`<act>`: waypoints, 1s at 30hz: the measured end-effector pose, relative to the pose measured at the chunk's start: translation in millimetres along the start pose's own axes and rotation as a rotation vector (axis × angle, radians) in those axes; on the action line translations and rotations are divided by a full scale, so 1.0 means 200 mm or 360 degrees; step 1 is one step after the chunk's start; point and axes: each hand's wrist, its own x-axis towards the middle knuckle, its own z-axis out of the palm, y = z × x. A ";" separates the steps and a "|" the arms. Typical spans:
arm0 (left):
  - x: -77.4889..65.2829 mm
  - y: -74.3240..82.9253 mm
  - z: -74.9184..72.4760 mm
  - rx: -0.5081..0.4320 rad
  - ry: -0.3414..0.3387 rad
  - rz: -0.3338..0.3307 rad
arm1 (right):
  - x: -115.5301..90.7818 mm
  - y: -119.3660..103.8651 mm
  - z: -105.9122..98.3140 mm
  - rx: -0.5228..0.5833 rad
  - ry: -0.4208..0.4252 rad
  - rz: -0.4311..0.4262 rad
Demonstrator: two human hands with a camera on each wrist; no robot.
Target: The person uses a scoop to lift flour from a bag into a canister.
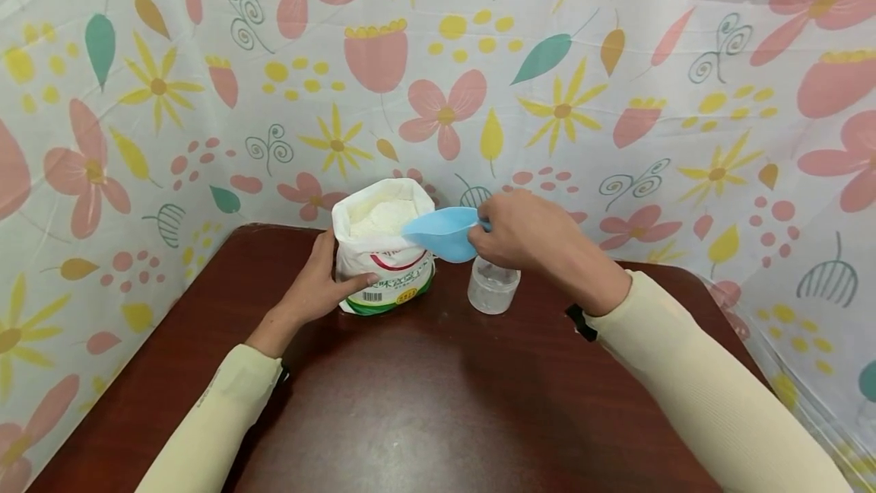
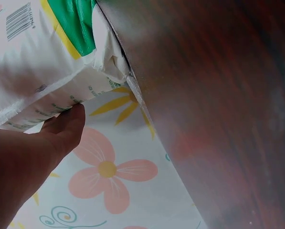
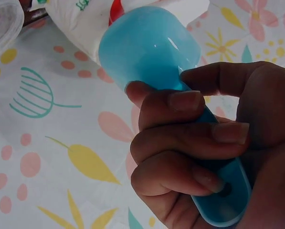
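Note:
A white bag of flour (image 1: 386,268) with a green bottom band stands upright and open-topped, white powder showing inside. My left hand (image 1: 318,280) holds it from the left, thumb across its front and fingers along its side; in the left wrist view that hand (image 2: 61,133) lies against the bag (image 2: 32,62). My right hand (image 1: 523,230) grips a light blue scoop (image 1: 445,233) by its handle, the tip at the bag's right rim. In the right wrist view the fingers (image 3: 180,133) curl round the handle. Below the scoop and right hand sits a clear plastic jar (image 1: 493,291).
The dark brown wooden table (image 1: 411,402) carries the bag and jar near its back edge. A flower-patterned curtain (image 1: 445,97) hangs right behind the table and along both sides.

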 end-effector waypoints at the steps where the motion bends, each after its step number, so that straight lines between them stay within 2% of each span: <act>1: -0.01 0.02 0.00 -0.0008 0.0001 0.0001 | 0.01 0.00 0.00 -0.0006 -0.0007 0.0002; 3: -0.02 0.06 -0.01 -0.0020 -0.0006 0.0017 | 0.01 -0.01 0.00 -0.0015 -0.0020 0.0002; 5: -0.02 0.07 -0.01 -0.0032 -0.0006 0.0034 | 0.02 -0.02 -0.01 -0.0022 -0.0034 0.0002; 13: 0.01 -0.08 0.00 0.0060 0.0011 0.0028 | 0.05 -0.06 -0.02 -0.0058 -0.0067 0.0040; 18: 0.02 -0.10 0.00 0.0039 0.0006 0.0048 | 0.05 -0.07 -0.03 -0.0079 -0.0055 0.0037; 25: 0.01 -0.10 0.01 0.0077 -0.0035 -0.0059 | 0.05 -0.08 -0.02 -0.0117 -0.0027 0.0029; 30: 0.02 -0.10 0.01 0.0085 -0.0027 -0.0041 | 0.06 -0.09 -0.02 -0.0130 -0.0020 0.0017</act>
